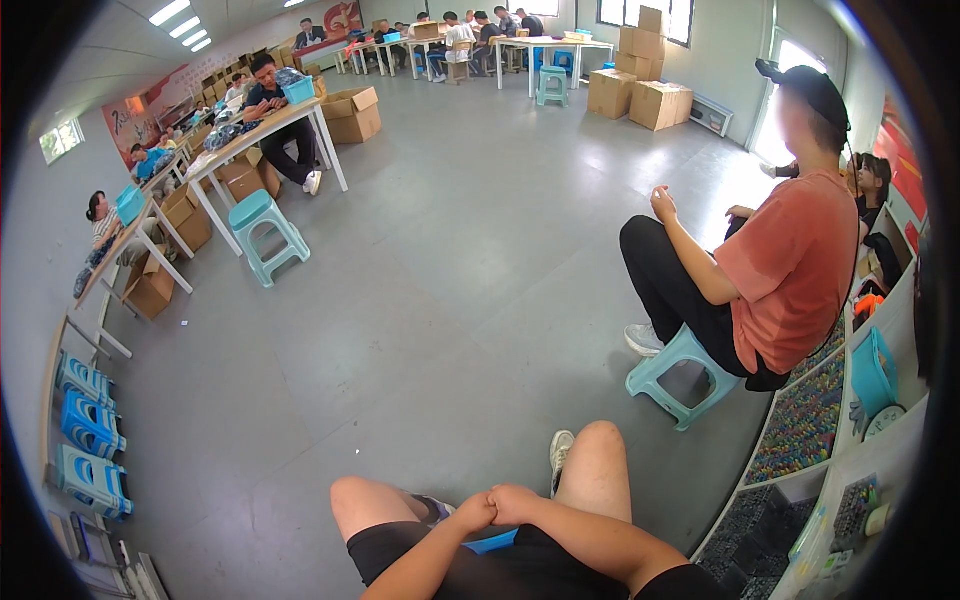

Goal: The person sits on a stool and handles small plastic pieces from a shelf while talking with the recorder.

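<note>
My left hand (477, 512) and my right hand (513, 503) meet in front of my lap, between my bare knees. Their fingers are closed and pressed against each other, and no object shows in them. Below the joined hands a bit of a blue seat (492, 543) shows between my dark shorts. Both forearms rest near my thighs.
A person in a red shirt (795, 265) sits on a pale green stool (683, 378) at the right. Shelves of small colourful parts (800, 425) line the right side. Stacked stools (92, 420) stand at left. Another stool (268, 237) is near a work table (262, 130); cardboard boxes (660, 105) stand farther back.
</note>
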{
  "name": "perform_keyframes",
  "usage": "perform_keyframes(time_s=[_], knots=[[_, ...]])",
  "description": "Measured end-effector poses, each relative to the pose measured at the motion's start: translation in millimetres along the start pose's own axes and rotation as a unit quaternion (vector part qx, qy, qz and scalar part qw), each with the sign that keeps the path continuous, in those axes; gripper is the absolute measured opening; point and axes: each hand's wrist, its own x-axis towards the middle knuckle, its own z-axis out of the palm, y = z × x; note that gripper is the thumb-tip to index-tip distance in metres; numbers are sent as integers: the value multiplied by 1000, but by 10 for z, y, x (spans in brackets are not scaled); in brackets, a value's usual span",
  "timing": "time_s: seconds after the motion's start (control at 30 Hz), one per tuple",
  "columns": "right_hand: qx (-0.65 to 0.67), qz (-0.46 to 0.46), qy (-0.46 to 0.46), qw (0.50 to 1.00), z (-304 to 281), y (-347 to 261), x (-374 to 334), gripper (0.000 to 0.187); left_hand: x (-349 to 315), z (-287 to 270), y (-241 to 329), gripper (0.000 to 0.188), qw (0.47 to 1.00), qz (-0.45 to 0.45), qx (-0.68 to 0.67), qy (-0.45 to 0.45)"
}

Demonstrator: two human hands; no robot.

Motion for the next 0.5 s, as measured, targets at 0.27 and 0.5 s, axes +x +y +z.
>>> perform_keyframes(time_s=[0.27, 0.5], knots=[[-7, -4, 30, 1000, -63, -46, -46, 15, -3, -40, 98, 18, 1000, -7, 14, -26], [-31, 0, -4, 1000, -73, -71, -29, 15, 29, -17, -52, 19, 999, 17, 1, -32]])
